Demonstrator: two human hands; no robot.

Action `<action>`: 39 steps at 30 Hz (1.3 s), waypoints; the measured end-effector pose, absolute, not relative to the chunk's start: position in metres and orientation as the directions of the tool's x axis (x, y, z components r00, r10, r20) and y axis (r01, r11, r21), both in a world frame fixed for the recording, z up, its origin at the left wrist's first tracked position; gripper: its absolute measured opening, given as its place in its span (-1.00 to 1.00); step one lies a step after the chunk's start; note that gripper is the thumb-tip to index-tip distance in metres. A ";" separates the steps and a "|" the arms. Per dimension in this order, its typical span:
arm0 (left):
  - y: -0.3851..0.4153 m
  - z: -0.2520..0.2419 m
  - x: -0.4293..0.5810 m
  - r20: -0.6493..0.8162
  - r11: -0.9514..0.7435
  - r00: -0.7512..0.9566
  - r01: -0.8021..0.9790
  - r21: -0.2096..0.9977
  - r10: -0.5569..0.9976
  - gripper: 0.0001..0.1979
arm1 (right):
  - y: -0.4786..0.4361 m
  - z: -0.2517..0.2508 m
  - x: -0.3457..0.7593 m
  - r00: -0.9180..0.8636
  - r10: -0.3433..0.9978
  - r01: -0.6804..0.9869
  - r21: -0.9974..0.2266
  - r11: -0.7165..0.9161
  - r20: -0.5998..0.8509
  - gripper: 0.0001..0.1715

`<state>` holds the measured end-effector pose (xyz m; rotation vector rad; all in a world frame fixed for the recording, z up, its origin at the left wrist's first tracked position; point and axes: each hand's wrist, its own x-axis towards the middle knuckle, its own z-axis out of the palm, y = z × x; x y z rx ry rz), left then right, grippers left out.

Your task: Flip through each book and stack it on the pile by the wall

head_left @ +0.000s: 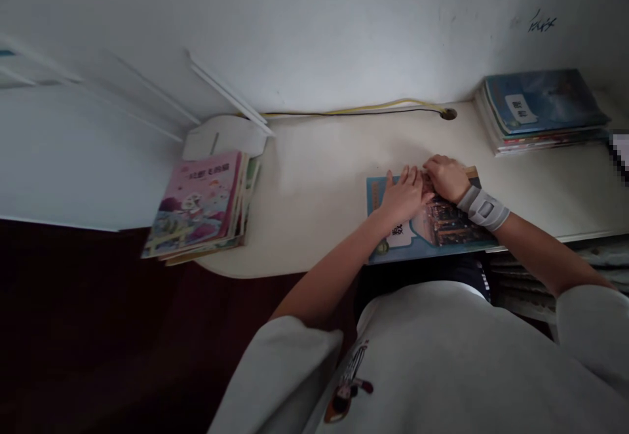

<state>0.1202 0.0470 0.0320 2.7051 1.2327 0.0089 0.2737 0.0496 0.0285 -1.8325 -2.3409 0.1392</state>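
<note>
The left hand's fingers lie spread and fairly flat on the cover; the right hand's are bent beside them, near the far edge, and whether they pinch anything I cannot tell. The left hand (400, 199) and right hand (446, 177) nearly meet, so their fingers could get in each other's way. Under both lies the blue book (445, 224), face up, its near side along the front edge of the table (314, 204), right before the person's lap. A pull toward the body might tip it off there; uneven pressure could skew it or crease the cover. The grey wristband (484, 208) sits low over the book and could catch a corner. Farther out, 1 pile of books (196, 195) at the left seems to jut past the table's rounded end, so a bump might slide it down. The right-hand pile (545, 101) looks steadier, being by the wall.
</note>
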 end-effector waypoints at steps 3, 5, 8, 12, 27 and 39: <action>0.043 0.028 0.118 -0.132 -0.647 0.664 0.747 0.150 0.736 -0.39 | 0.037 0.025 0.265 -0.372 0.924 0.907 -0.177 0.382 0.092 -0.43; 0.043 0.026 0.116 -0.145 -0.647 0.667 0.745 0.161 0.731 -0.40 | 0.030 0.023 0.263 -0.436 0.897 0.875 -0.197 0.442 0.075 -0.24; 0.045 0.024 0.114 -0.146 -0.650 0.673 0.739 0.176 0.725 -0.39 | 0.023 0.018 0.267 -0.497 0.866 0.845 -0.200 0.496 0.051 -0.01; 0.046 0.022 0.111 -0.122 -0.659 0.680 0.732 0.175 0.723 -0.37 | 0.019 0.015 0.282 -0.492 0.869 0.856 -0.153 0.494 0.051 0.08; 0.061 0.015 0.071 0.142 -0.429 0.407 0.882 0.196 0.902 -0.60 | 0.014 0.011 0.343 -0.367 0.922 0.913 -0.141 0.382 0.120 -0.13; 0.076 0.036 0.094 -0.019 -0.392 0.401 0.905 0.166 0.916 -0.50 | 0.010 0.014 0.333 -0.319 0.928 0.942 -0.044 0.333 0.191 -0.31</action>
